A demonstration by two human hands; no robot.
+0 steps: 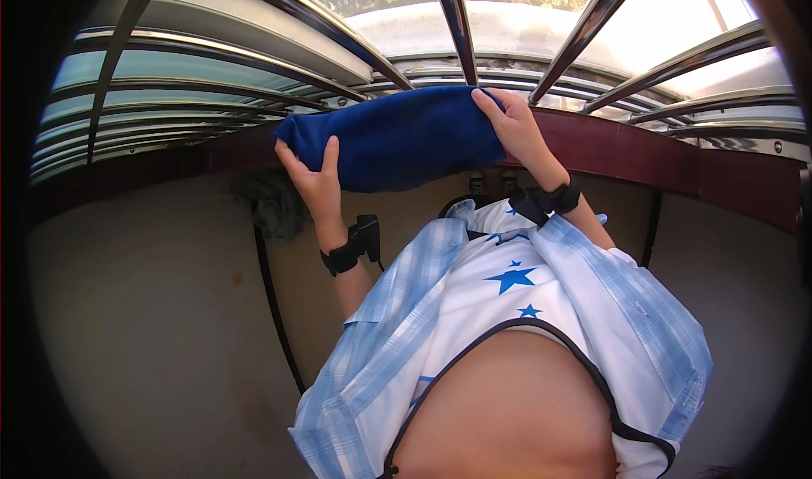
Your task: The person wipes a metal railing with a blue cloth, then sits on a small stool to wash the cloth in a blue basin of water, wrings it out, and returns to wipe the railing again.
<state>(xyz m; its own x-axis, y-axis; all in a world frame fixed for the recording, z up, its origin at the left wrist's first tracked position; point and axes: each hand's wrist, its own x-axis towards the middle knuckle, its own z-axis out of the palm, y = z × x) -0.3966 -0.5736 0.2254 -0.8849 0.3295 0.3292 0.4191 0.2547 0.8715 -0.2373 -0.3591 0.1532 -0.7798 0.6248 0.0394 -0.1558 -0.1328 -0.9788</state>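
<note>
A dark blue cloth is stretched sideways between my two hands, in front of a window ledge. My left hand grips its lower left end, with the thumb lying over the front of the fabric. At the upper right corner, my right hand pinches the cloth between thumb and fingers. Part of the dark red ledge is hidden behind the cloth. Whether the cloth is folded into layers is hard to tell.
Shiny metal window bars rise beyond the ledge and run along the left side. A grey bundle, perhaps cloth, sits below the ledge at left. Black straps with small devices circle both wrists, the left strap trailing a thin cable.
</note>
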